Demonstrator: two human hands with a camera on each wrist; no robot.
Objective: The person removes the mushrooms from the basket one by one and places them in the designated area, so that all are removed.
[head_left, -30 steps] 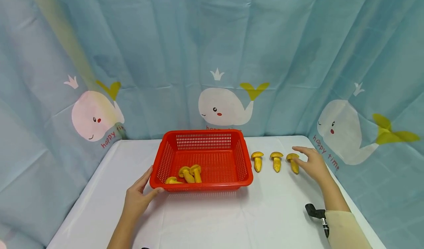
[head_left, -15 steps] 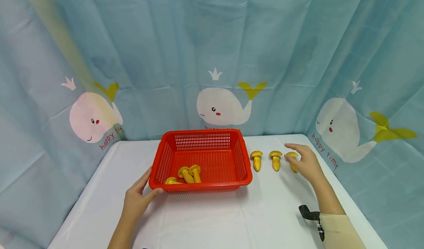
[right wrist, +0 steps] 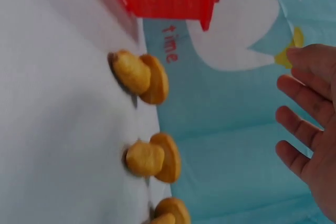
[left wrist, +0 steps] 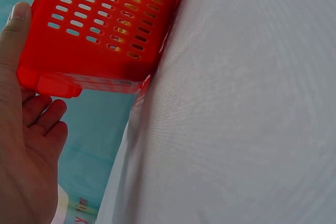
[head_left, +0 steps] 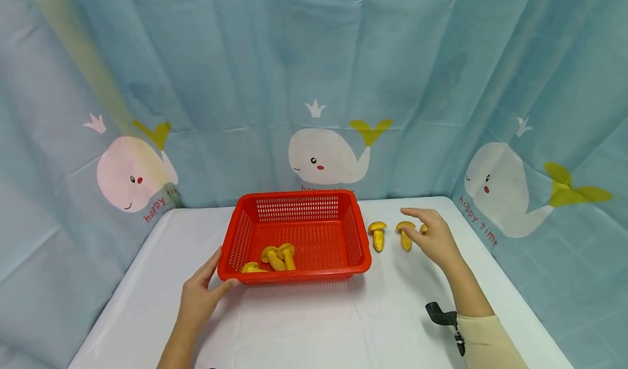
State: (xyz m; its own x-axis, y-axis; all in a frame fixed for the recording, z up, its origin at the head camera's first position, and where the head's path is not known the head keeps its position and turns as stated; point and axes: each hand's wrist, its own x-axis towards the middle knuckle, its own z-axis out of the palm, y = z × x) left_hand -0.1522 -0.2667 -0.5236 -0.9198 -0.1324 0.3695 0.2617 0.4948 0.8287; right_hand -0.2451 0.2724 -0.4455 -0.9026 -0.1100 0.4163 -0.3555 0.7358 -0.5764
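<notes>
At the near left corner of a red plastic basket, my left hand grips the rim between thumb and fingers. In the left wrist view the thumb lies against the basket's wall and the other fingers curl by its rim. Several yellow mushrooms lie inside, toward the near left. My right hand hovers with spread fingers and holds nothing. It is nearest to the middle mushroom of a row of three, its thumb overlapping that cap. The right-end mushroom is mostly hidden behind the hand.
The left-end mushroom of the row stands close to the basket's right side. A white cloth covers the table. A blue curtain with whale prints hangs behind and at both sides.
My right hand has moved left, from the right-end mushroom to the middle one, without picking any up. My left hand stays at the basket's corner. The head view has shifted slightly.
</notes>
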